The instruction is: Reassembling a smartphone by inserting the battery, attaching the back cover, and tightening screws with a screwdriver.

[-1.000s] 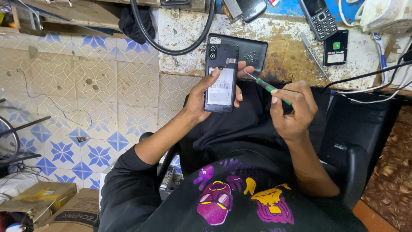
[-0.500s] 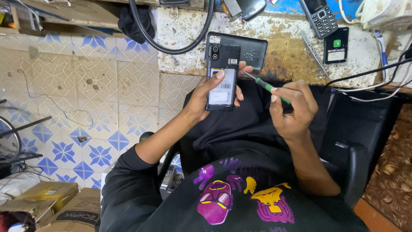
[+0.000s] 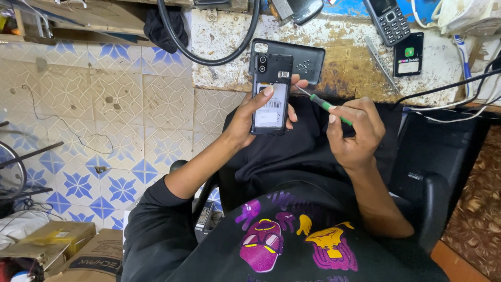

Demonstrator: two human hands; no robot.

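Head view: the left hand (image 3: 249,117) fingers hold an open phone (image 3: 271,96) above the lap. The right hand (image 3: 355,133) fingers pinch a green screwdriver (image 3: 324,105), its tip at the phone's edge, probably working a screw; next needs a steady tip.

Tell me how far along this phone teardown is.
Done: the back cover is off and lies on the worn bench. In hand: the left hand holds the opened phone, battery label showing, while the right hand brings a green screwdriver to its edge. Left: the inner frame and battery remain in place.
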